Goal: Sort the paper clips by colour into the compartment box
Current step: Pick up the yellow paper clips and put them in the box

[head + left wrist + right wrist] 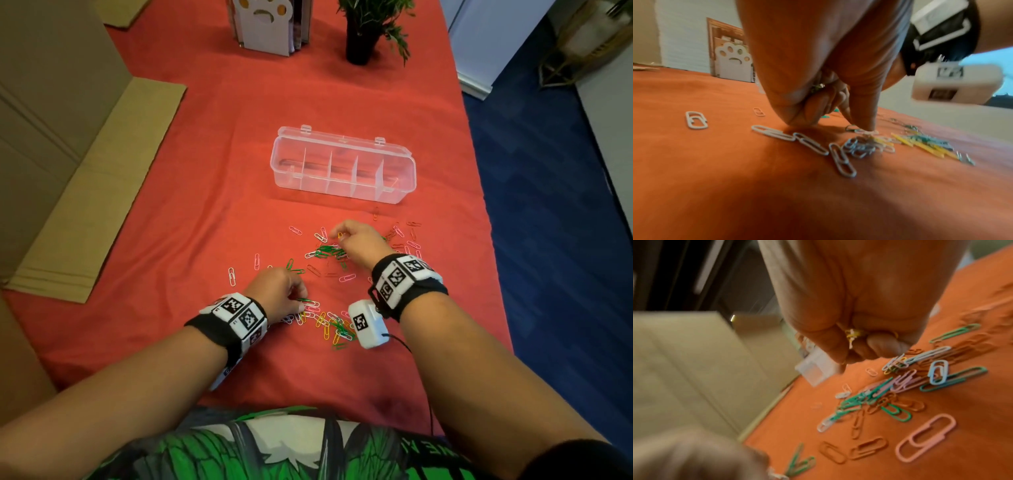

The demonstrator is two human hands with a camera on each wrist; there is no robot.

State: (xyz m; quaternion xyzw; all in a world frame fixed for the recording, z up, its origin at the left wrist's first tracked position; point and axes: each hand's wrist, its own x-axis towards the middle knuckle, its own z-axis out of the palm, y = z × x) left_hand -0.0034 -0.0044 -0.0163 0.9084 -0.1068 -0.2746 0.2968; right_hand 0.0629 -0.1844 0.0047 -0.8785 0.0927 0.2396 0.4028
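A clear compartment box (346,192) stands open on the red cloth, its compartments bare. Loose paper clips (329,253) in green, white, pink, yellow and orange lie scattered in front of it. My right hand (339,240) hovers over the green cluster with its fingers curled round yellow clips (852,335); the box (818,369) shows blurred behind it. My left hand (301,298) is nearer to me, curled round a few small clips (818,86), with one fingertip (867,125) pressing a pale clip (867,131) onto the cloth. White clips (809,142) lie just in front of it.
Flat cardboard (92,192) lies along the table's left side. A white paw-shaped holder (263,27) and a dark plant pot (359,41) stand at the far end. The table's right edge (479,192) drops to blue floor.
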